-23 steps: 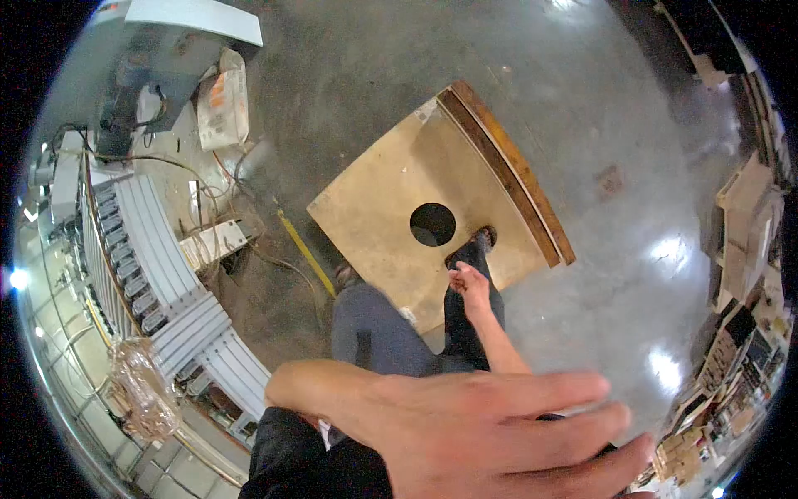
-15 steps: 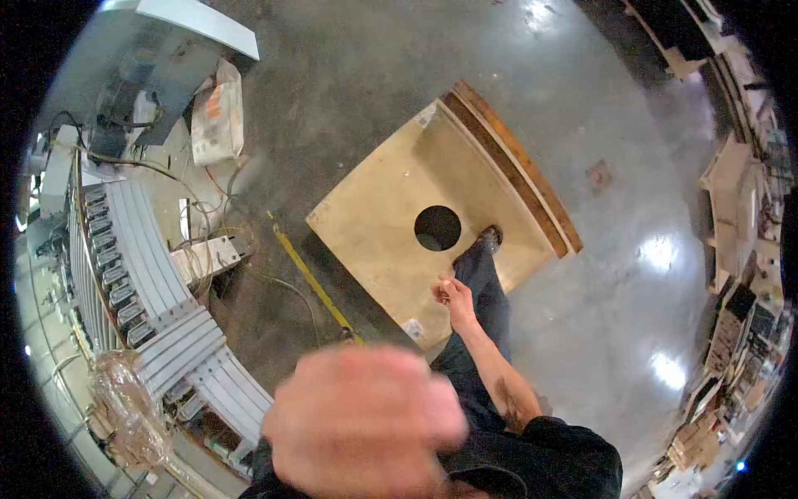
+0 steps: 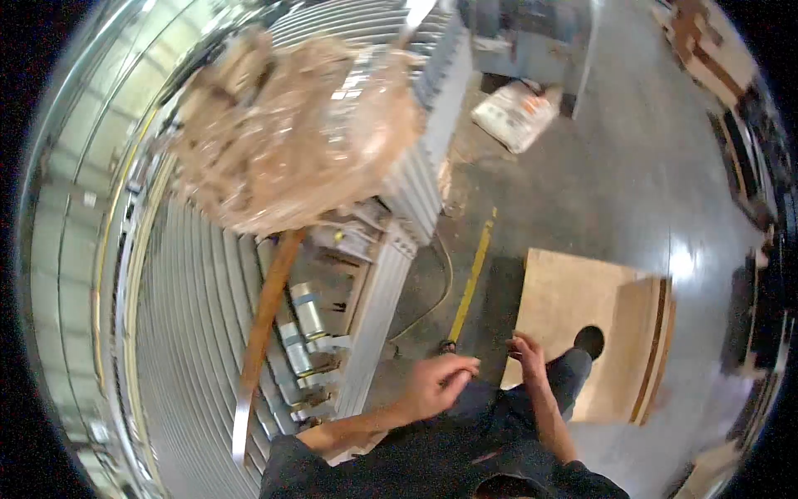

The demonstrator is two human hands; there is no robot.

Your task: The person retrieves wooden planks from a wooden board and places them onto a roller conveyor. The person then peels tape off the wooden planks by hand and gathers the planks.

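Note:
My left hand point(image 3: 436, 387) is in front of my body at the lower middle, with its fingers curled in and the thumb close to them. Whatever it may hold is hidden. Just to its right, my right hand point(image 3: 529, 356) hangs above my leg, its fingers loosely bent and apart, with nothing visible in them. Beyond the right hand, a plywood box point(image 3: 553, 291) with a round hole point(image 3: 589, 342) rests on the concrete floor. My leg covers part of the box near the hole.
Ribbed grey conveyor sections point(image 3: 199, 333) fill the left side. Crumpled clear plastic wrap point(image 3: 291, 141) lies on top, beside a long brown strip point(image 3: 270, 308). Yellow floor tape point(image 3: 475, 274) runs between conveyor and box. A white bag point(image 3: 517, 115) sits farther back.
The view has swung left, bringing the conveyor and plastic wrap closer, while the box now appears at the lower right. My left hand has dropped away from the camera.

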